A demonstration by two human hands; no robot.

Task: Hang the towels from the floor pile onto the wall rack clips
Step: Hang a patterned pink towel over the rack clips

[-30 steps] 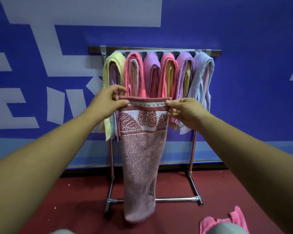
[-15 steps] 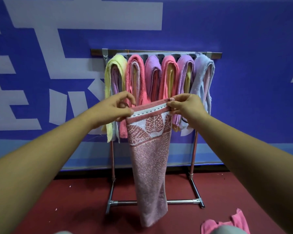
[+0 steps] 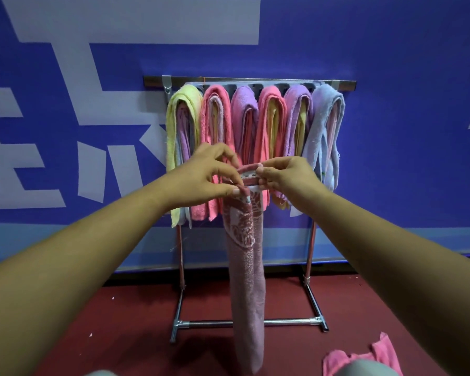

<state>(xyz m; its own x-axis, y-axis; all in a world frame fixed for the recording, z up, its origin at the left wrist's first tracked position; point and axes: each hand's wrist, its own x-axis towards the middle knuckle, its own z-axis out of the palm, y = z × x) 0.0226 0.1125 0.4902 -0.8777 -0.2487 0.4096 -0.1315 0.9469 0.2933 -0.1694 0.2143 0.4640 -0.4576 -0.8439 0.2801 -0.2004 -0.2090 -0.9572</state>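
A dusty-pink patterned towel (image 3: 246, 270) hangs down in front of the rack, folded narrow along its length. My left hand (image 3: 204, 175) pinches its top edge on the left, and my right hand (image 3: 285, 176) pinches the same edge on the right, the two hands almost touching. Behind them the metal rack (image 3: 158, 80) stands against the blue wall, its clip bar filled with several looped towels: yellow (image 3: 183, 104), pink (image 3: 216, 104), purple (image 3: 244, 104), pink, purple and pale blue (image 3: 327, 104). The clips themselves are mostly hidden by the towels.
A bright pink towel (image 3: 364, 358) lies on the red floor at the lower right. The rack's floor bar (image 3: 220, 322) and two feet stick out toward me. The blue wall carries large white shapes.
My hands have drawn together, folding the towel's top edge from wide to narrow. The hanging towel has shifted a little to the right and closer to the rack.
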